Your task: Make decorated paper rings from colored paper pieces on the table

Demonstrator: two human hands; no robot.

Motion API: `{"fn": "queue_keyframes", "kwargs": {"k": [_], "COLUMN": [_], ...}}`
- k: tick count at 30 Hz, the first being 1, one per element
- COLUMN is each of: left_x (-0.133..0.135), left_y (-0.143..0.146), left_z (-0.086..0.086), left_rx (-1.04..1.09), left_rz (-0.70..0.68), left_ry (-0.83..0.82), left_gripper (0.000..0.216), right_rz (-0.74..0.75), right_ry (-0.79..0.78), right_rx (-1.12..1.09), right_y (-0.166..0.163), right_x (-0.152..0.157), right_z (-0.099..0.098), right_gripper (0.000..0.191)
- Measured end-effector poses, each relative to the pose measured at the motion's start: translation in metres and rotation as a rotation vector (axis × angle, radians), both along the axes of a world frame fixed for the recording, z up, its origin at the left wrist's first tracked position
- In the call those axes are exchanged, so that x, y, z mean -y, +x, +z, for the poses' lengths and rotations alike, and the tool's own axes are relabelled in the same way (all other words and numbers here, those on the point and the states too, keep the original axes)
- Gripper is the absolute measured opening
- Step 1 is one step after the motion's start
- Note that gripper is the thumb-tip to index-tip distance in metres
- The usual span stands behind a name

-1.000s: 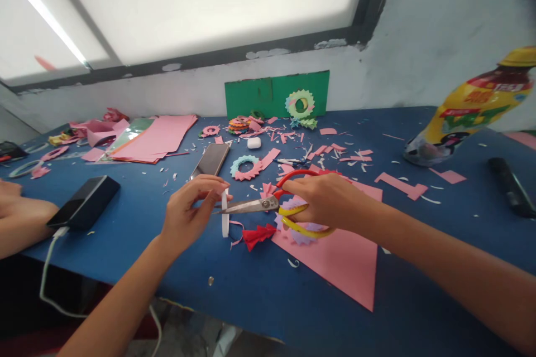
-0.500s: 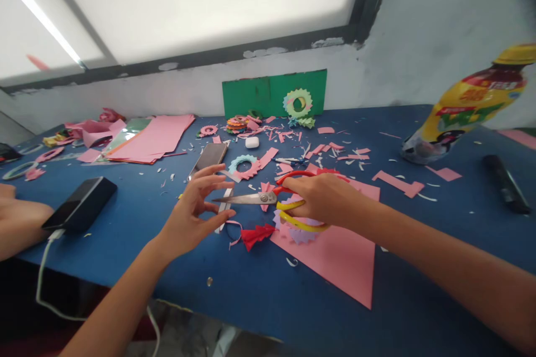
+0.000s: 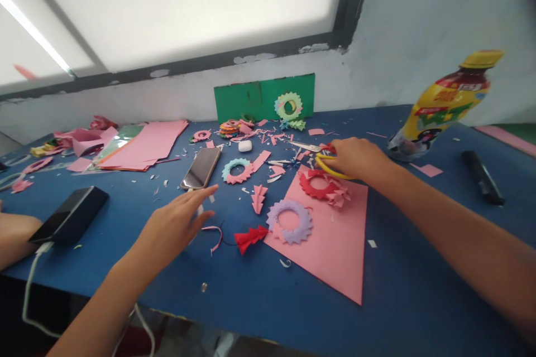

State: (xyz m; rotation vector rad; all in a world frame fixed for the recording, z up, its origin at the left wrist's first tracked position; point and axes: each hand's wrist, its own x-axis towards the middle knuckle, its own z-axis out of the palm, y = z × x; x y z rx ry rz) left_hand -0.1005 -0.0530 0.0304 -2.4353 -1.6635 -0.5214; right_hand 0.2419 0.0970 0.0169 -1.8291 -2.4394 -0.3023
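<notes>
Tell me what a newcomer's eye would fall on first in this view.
Probably the yellow-capped drink bottle, standing tall toward the right rear of the blue table. Next, perhaps, the scissors with red and yellow handles, held in the right hand among paper scraps. Then the toothed lilac-and-pink paper ring, at the left edge of the pink sheet.

Yellow-capped bottle (image 3: 444,103) at right; black box (image 3: 71,215) at left, white cable (image 3: 27,293) attached.
</notes>
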Motion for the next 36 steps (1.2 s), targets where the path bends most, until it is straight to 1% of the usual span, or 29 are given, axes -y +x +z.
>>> {"fn": "queue_keyframes", "kwargs": {"k": [1,2,4,5,8,9,10,11,13,14,15,16,18,22,26,28,29,31,32,33,34,36], "left_x": [-0.002,-0.004,-0.006,-0.006,0.001,0.005,0.009,0.014,0.022,0.026,0.030,0.033,0.038,0.043,0.046,0.047,0.048,0.048,0.048,0.047,0.046,0.044], "left_y": [-0.002,-0.002,0.003,0.008,0.031,0.039,0.046,0.052,0.061,0.064,0.066,0.067,0.068,0.070,0.069,0.067,0.066,0.064,0.063,0.062,0.062,0.061], "left_z": [-0.001,-0.001,-0.001,0.000,0.006,0.009,0.011,0.013,0.015,0.015,0.015,0.014,0.010,0.001,-0.009,-0.014,-0.017,-0.020,-0.021,-0.022,-0.023,-0.023], "left_rx": [-0.008,0.021,0.177,0.279,0.587,0.682,0.771,0.848,0.967,1.008,1.041,1.068,1.104,1.143,1.093,0.970,0.879,0.688,0.615,0.563,0.531,0.490], "left_rz": [0.017,0.028,0.031,0.027,-0.012,-0.038,-0.067,-0.095,-0.123,-0.127,-0.122,-0.118,-0.114,-0.141,-0.148,-0.113,-0.083,-0.006,0.029,0.051,0.059,0.044], "left_ry": [0.014,0.030,0.028,-0.002,-0.142,-0.187,-0.225,-0.257,-0.296,-0.308,-0.316,-0.319,-0.328,-0.361,-0.370,-0.325,-0.278,-0.134,-0.061,-0.014,0.003,-0.044], "left_gripper": [0.038,0.034,0.027,0.025,0.020,0.018,0.017,0.015,0.013,0.013,0.013,0.013,0.013,0.014,0.021,0.032,0.038,0.044,0.043,0.037,0.028,0.014], "right_rz": [-0.024,-0.016,0.015,0.024,0.027,0.053,0.110,0.198,0.385,0.493,0.560,0.596,0.611,0.583,0.594,0.605,0.615,0.637,0.648,0.660,0.673,0.697], "right_ry": [-0.033,-0.048,-0.061,-0.061,-0.060,-0.066,-0.081,-0.119,-0.245,-0.379,-0.496,-0.566,-0.632,-0.629,-0.673,-0.693,-0.700,-0.725,-0.744,-0.761,-0.772,-0.786], "right_rx": [-0.011,-0.021,-0.043,-0.050,-0.075,-0.093,-0.123,-0.186,-0.307,-0.434,-0.535,-0.602,-0.699,-0.821,-0.860,-0.852,-0.854,-0.867,-0.870,-0.866,-0.851,-0.802], "right_y": [0.009,0.017,0.026,0.027,0.012,0.001,-0.011,-0.025,-0.052,-0.063,-0.072,-0.079,-0.087,-0.092,-0.095,-0.097,-0.097,-0.097,-0.097,-0.096,-0.096,-0.096], "right_x": [-0.005,-0.008,-0.010,-0.010,0.005,0.015,0.027,0.042,0.074,0.088,0.101,0.111,0.121,0.121,0.117,0.116,0.115,0.113,0.112,0.110,0.109,0.107], "right_z": [0.000,0.000,0.002,0.004,0.017,0.024,0.030,0.037,0.045,0.046,0.045,0.042,0.033,0.019,0.013,0.011,0.010,0.009,0.008,0.008,0.007,0.004], "right_gripper": [0.049,0.050,0.047,0.043,0.033,0.030,0.026,0.026,0.032,0.032,0.029,0.027,0.025,0.026,0.028,0.026,0.026,0.026,0.026,0.026,0.026,0.025]}}
